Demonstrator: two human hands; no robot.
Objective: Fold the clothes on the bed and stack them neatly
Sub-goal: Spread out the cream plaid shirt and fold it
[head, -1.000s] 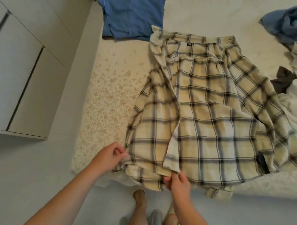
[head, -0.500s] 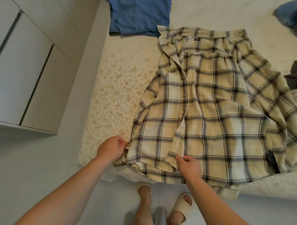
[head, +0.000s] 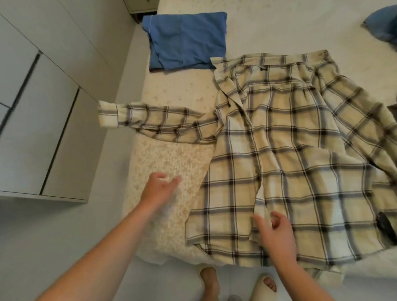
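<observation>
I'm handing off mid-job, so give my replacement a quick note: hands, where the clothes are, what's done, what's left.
Left hand: open, holding nothing, over the cream textured bedspread.
Right hand: fingers loosely curled, gripping nothing, at the hem of the cream-and-black plaid shirt.
The shirt lies spread flat, front up; its left-side sleeve stretches out past the bed edge.
Done: folded blue garment sits at the bed's far side.
Left: fold the shirt, stack it with the blue one, then the loose clothes at the right edge.
</observation>
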